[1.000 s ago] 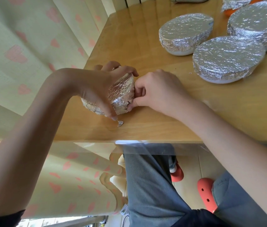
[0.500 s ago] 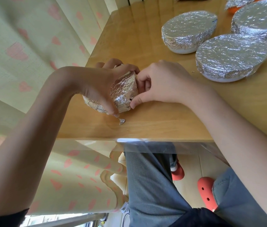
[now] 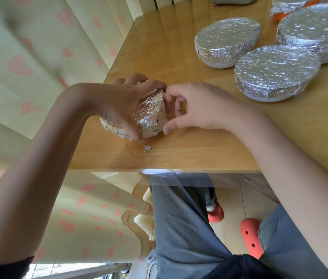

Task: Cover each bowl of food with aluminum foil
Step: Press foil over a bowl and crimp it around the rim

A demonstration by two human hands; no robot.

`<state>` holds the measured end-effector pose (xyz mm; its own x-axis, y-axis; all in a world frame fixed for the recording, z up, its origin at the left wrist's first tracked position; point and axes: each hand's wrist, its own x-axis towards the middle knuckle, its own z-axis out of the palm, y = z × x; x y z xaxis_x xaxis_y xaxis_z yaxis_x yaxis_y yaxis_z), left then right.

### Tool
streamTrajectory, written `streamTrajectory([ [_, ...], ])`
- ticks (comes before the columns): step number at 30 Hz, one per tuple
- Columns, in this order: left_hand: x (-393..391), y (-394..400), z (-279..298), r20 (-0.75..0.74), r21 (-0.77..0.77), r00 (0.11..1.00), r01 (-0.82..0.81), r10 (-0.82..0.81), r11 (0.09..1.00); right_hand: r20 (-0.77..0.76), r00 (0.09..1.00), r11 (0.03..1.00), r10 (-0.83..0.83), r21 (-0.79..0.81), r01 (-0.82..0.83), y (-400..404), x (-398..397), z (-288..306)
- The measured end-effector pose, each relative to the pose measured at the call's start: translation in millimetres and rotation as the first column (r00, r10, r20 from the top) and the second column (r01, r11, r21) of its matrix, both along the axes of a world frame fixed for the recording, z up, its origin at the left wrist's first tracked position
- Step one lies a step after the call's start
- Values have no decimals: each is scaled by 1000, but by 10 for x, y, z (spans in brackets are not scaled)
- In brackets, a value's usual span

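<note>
Both hands are on the small bowl [image 3: 149, 115] near the table's [image 3: 189, 154] front edge: left hand [image 3: 118, 109] wraps over its top and grips it, right hand [image 3: 191, 109] pinches the foil at its 3 o'clock side. Three covered bowls [image 3: 275, 71] sit well apart toward 1 o'clock, with an orange one [image 3: 283, 16] only partly wrapped behind them. A foil scrap [image 3: 147, 149] lies at 6 o'clock of the small bowl. I'd worry the thin wrap tears, as a dark hole shows there, or the tilted bowl spills if squeezed too hard
</note>
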<state>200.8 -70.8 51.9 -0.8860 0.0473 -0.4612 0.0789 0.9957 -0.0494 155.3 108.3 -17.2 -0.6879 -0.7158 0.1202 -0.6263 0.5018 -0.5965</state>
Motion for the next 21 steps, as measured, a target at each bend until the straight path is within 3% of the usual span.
streamTrajectory([
  [4, -5, -8, 3, 18, -9, 1000, 5, -5, 1000, 8, 996, 987, -88, -135, 88, -64, -12, -5],
  [11, -34, 38, -13, -10, -43, 993, -116, 115, 992, -29, 991, 981, -130, -148, 124, 42, 105, -70],
  [14, 11, 46, -11, 11, -93, 988, -153, 155, 984, 26, 995, 993, -96, -62, 97, 109, 280, -141],
  [17, 60, 1, 67, 20, -41, 991, -131, 132, 991, -176, 975, 975, -137, 149, 164, -28, 432, -237],
  [21, 83, -83, 30, 66, 21, 997, -38, 36, 999, -251, 934, 966, -254, -28, 256, -208, 457, -246],
])
